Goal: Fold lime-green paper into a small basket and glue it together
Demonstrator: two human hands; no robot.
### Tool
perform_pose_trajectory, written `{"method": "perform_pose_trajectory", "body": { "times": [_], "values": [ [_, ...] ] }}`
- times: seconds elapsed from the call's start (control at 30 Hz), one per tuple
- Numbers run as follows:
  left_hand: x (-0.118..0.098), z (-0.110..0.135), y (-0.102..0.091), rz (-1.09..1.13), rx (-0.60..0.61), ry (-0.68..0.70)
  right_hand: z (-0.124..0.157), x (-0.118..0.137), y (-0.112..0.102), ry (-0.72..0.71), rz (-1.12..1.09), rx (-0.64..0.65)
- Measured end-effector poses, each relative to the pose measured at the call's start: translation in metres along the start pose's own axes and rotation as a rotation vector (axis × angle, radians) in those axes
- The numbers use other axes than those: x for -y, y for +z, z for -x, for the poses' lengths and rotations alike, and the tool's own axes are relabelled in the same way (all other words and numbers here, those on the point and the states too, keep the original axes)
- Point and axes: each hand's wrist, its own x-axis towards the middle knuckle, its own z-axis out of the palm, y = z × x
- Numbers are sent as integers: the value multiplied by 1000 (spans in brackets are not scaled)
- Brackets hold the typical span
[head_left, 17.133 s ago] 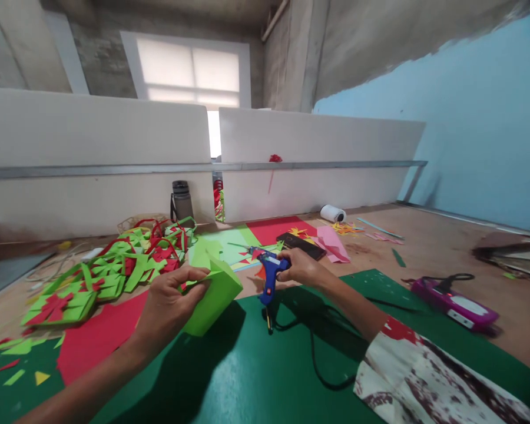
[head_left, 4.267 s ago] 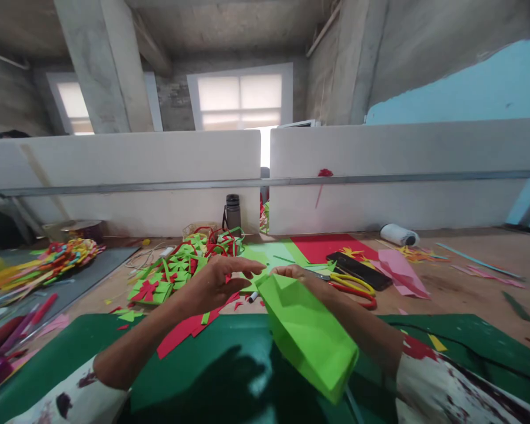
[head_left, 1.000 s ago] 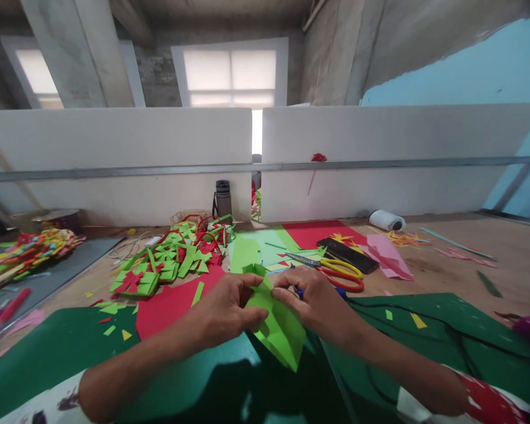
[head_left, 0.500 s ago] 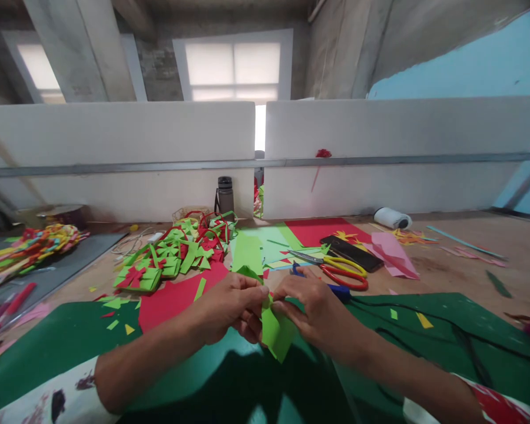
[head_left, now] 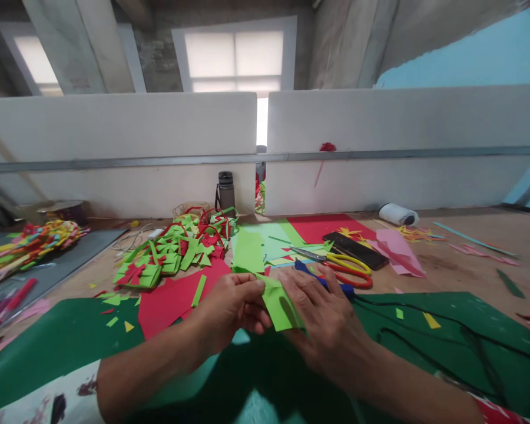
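Note:
A bright green piece of folded paper (head_left: pixel 282 305) is held up between my two hands above the green mat. My left hand (head_left: pixel 236 303) pinches its left edge between thumb and index finger, the other fingers curled below. Across the paper's right side lies my right hand (head_left: pixel 320 309), fingers stretched together over it and the thumb lower down, partly hidden. Just beyond the right hand is a blue-handled tool (head_left: pixel 348 291) with a black cord. Scissors (head_left: pixel 347 268) with yellow and red handles rest behind it.
Green and red folded paper pieces (head_left: pixel 172 250) are heaped at the back left. Red paper (head_left: pixel 168 303) lies left of my hands. A dark phone (head_left: pixel 357 252), pink paper (head_left: pixel 400 253) and a white roll (head_left: pixel 397 215) sit to the right. A bottle (head_left: pixel 225 191) stands by the white partition.
The green paper has come up and turned, with a broader face showing. My right hand has gone from a pinch at its top to fingers laid flatter over its right side.

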Motion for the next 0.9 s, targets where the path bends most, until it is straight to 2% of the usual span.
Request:
{"method": "perform_pose_trajectory", "body": {
  "times": [0.13,0.2,0.23,0.27,0.33,0.37,0.4,0.43,0.47,0.53,0.67,0.83,0.9],
  "values": [
    [9,3,4,-85,-5,-16,2,-5,4,-14,54,-28],
    [9,9,7,-258,4,11,1,-8,3,-19,58,-67],
    [7,13,8,-405,-10,84,1,-9,2,-19,63,-84],
    [5,16,8,-605,-43,233,1,-9,1,-20,68,-101],
    [0,20,5,-1008,-197,660,0,-10,-2,-28,76,-124],
    [-2,20,3,-1123,-252,868,-1,-10,-3,-36,77,-126],
    [-3,19,0,-1203,-290,1015,-1,-10,-4,-44,77,-129],
    [-4,16,-2,-1258,-305,1097,-1,-9,-4,-52,77,-137],
    [-4,13,-5,-1295,-299,1121,-2,-8,-5,-62,72,-147],
    [-2,7,-9,-1302,-221,1077,-3,-7,-5,-86,58,-176],
    [0,4,-9,-1116,-102,990,-5,-6,-7,-118,-11,-212],
    [-4,13,-2,-1076,-124,995,-8,-6,-15,-159,-174,-324],
    [-5,15,0,-1085,-128,1004,-9,-5,-18,-183,-208,-328]
  ]
}}
